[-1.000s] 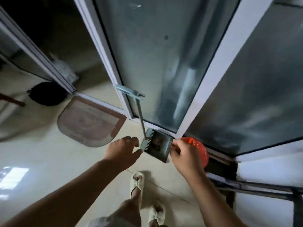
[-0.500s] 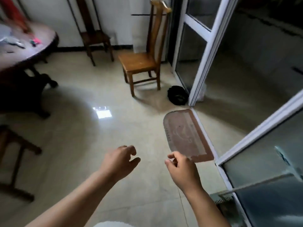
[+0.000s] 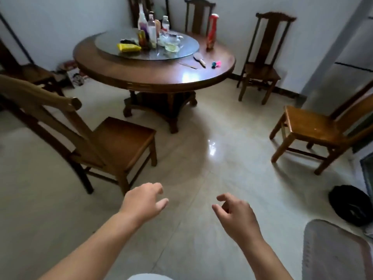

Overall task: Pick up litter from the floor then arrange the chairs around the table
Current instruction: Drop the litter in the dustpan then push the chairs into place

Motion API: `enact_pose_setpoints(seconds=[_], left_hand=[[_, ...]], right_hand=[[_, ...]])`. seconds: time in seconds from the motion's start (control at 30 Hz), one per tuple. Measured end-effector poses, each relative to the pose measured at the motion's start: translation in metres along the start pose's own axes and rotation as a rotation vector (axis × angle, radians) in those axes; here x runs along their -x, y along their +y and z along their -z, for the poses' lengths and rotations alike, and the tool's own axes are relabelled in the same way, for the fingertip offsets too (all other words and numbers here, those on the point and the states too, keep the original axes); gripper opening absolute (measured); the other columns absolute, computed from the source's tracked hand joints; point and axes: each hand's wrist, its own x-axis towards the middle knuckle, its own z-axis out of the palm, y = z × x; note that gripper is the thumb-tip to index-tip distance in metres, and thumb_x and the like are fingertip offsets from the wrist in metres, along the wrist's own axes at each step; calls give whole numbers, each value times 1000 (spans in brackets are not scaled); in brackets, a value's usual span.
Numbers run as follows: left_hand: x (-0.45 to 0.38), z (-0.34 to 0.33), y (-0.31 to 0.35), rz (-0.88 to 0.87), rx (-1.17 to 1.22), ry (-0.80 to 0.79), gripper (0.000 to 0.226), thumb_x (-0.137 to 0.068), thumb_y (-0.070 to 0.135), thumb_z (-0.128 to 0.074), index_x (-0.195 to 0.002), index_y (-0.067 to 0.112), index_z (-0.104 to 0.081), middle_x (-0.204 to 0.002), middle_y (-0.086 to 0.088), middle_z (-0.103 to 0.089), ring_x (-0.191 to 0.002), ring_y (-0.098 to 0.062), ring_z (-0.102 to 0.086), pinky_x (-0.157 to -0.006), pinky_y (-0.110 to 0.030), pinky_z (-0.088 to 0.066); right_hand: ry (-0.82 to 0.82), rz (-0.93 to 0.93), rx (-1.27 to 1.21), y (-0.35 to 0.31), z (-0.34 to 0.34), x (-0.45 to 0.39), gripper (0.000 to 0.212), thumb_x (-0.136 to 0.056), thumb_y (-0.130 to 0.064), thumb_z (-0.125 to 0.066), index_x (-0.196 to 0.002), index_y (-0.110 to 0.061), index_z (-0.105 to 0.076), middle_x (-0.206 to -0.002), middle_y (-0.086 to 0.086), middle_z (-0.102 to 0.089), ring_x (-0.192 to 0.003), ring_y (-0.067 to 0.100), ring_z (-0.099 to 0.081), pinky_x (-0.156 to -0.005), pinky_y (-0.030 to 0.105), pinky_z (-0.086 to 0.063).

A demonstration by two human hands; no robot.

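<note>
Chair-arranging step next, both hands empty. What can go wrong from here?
1. The round table carries upright bottles and a red bottle; bumping it with a chair might topple them.
2. The glossy floor may let the nearest chair skid.
3. The mat and black object are possible trip hazards.

Bottles [image 3: 148,27] on a glass turntable [image 3: 187,49], black bag [image 3: 350,205] beside a doormat [image 3: 333,253]
</note>
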Motion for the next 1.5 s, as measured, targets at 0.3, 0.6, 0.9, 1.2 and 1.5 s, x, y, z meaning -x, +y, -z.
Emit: enact_pose_setpoints(seconds=[0.3, 0.6, 0.9, 1.2, 1.5], left_hand=[[-37, 85, -143, 423, 109, 235, 33, -83, 51, -57, -108, 30, -59, -105, 6, -62, -96, -20, -61, -76, -30, -47], [-67, 212, -259, 689, 14, 498, 35, -83, 49, -58, -111, 28, -58, -105, 5, -62, -88, -18, -59, -66, -28, -45], [-106, 256, -350, 480, -34, 567, 55, -83, 44, -61, -133, 29, -43, -130, 8, -49, -116, -13, -51, -84, -26, -46], [-139, 287, -475, 92, -116, 296, 87, -66, 78, -44, -139, 30, -36, -143, 6, -40, -136, -14, -32, -114, -37, -23], [-193, 293, -515, -266, -181, 214, 91, -62, 87, -20, -123, 29, -54, -112, 9, -64, -103, -10, -59, -93, -29, -45]], right_hand=[[-179, 449, 40, -179, -72, -137, 19, -83, -33, -61, -97, -20, -59, -79, -1, -64, -76, 22, -60, -65, 30, -49], [-288, 832, -96, -378, -89, -231, 29, -87, -29, -59, -115, -24, -56, -92, -10, -62, -81, 6, -61, -67, 20, -55], [-308, 914, 10, -476, -135, -242, 39, -84, -44, -59, -120, -29, -52, -82, -21, -51, -75, -1, -53, -58, 12, -42], [-247, 715, 153, -547, -190, -218, 45, -77, -61, -56, -113, -35, -51, -99, -16, -56, -83, 4, -55, -68, 16, -51], [-282, 481, 176, -556, -214, -219, 57, -67, -73, -44, -105, -32, -55, -87, -15, -56, -76, 5, -55, -60, 19, -48]])
